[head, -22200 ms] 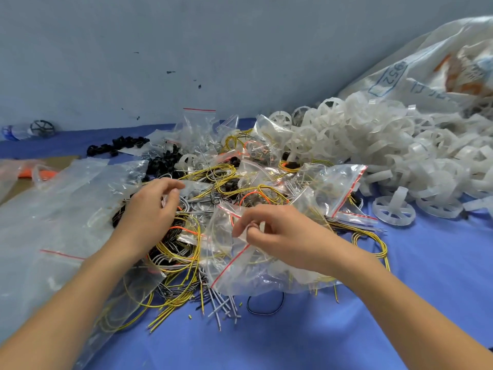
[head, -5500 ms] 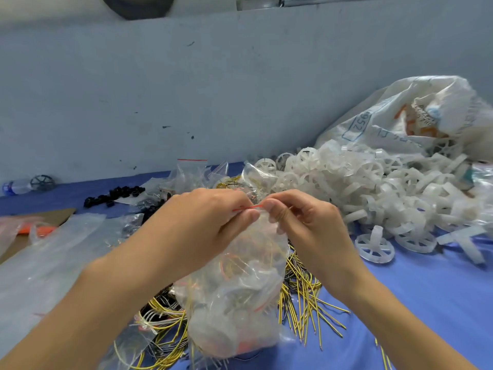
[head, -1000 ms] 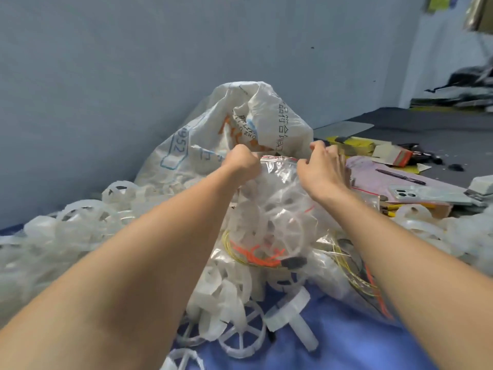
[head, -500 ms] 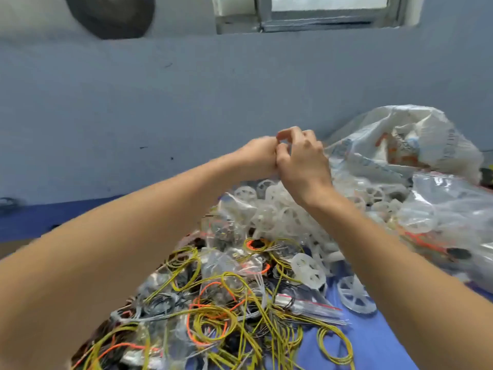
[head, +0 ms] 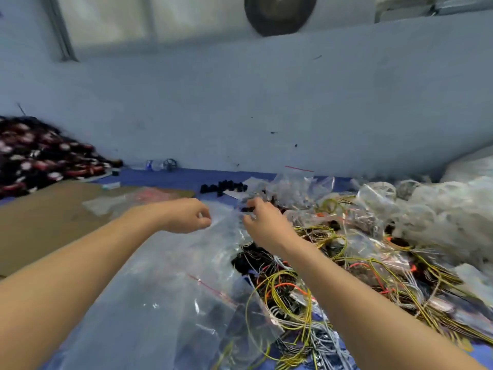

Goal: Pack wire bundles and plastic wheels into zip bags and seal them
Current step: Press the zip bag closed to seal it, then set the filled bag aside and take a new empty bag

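While left hand (head: 186, 215) and right hand (head: 262, 222) curl over zip bag (head: 165, 303), red seal (head: 210, 288) slanting down-right, grip of fingers (head: 205, 223) unclear.

Both arms are uncovered as far as the view shows them. The left forearm (head: 80, 265) and right forearm (head: 352, 287) are bare, smooth skin. The left hand (head: 186, 216) and right hand (head: 262, 222) are bare too, their fingers blurred, so the nails cannot be made out.

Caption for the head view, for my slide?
Left hand and right hand reach over clear zip bags, tangled wire bundles and white plastic wheels alongside.
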